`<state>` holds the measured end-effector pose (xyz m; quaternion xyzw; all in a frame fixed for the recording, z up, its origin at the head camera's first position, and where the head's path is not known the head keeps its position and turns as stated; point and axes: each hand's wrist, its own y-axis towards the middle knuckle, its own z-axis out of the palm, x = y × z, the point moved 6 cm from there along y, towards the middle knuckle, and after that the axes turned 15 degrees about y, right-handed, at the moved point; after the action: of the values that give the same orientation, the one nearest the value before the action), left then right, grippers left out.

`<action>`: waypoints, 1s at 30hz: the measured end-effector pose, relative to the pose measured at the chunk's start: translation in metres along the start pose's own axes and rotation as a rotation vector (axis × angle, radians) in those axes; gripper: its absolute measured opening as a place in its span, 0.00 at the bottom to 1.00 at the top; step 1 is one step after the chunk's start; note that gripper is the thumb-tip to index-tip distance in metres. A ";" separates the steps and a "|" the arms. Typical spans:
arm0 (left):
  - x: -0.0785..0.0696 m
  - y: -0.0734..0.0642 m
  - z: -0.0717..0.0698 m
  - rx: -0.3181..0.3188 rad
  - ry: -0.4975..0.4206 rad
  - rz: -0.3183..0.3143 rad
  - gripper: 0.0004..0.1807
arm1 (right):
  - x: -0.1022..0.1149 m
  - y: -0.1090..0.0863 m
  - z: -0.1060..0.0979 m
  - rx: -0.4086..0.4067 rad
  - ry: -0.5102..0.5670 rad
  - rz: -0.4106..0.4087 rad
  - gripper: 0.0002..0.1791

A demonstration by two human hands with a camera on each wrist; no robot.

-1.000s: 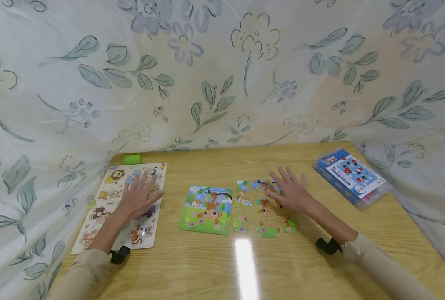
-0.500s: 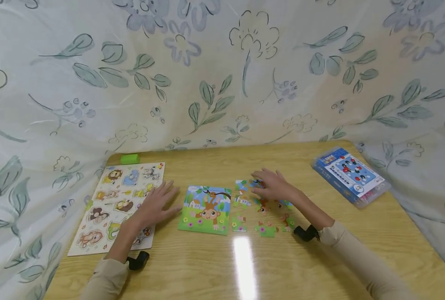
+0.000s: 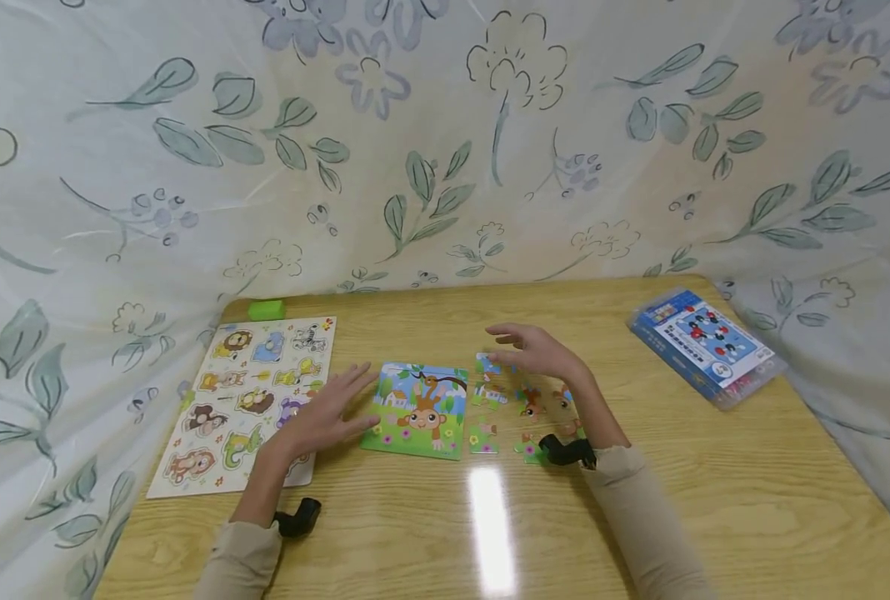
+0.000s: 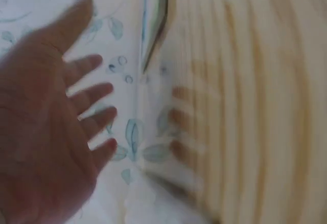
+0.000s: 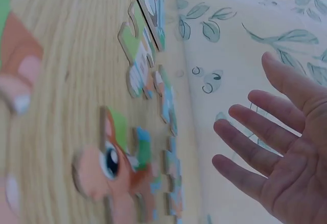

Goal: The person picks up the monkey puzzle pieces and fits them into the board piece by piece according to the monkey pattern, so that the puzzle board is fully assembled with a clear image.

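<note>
A square monkey picture board (image 3: 418, 417) lies flat in the middle of the table. Loose monkey jigsaw pieces (image 3: 531, 404) are spread to its right; some are hidden beneath my right hand and wrist. My right hand (image 3: 538, 350) hovers over the far pieces with fingers extended and its palm bare in the right wrist view. Between the board and a wooden animal puzzle (image 3: 246, 417) is my left hand (image 3: 328, 412), fingers spread, the tips close to the board's left edge. It holds nothing in the left wrist view.
A green block (image 3: 267, 310) sits behind the animal puzzle. At the right stands a blue box (image 3: 703, 346) in clear plastic. A floral cloth (image 3: 445, 150) hangs behind the wooden table (image 3: 385, 533). Black wrist cameras (image 3: 298, 518) protrude inward from both wrists.
Both hands have moved: the left off the animal puzzle rightward toward the picture board, the right leftward across the loose pieces. The pieces and boards stay in place.
</note>
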<state>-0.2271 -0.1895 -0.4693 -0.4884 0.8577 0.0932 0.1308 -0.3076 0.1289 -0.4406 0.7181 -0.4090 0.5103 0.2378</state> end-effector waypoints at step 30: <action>-0.007 0.004 0.038 -0.058 0.023 -0.028 0.51 | -0.022 0.016 0.024 0.072 -0.205 0.069 0.30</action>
<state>-0.2222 -0.1713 -0.5029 -0.5049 0.8493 0.1105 0.1079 -0.3111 0.1100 -0.4712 0.7600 -0.4372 0.4566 0.1510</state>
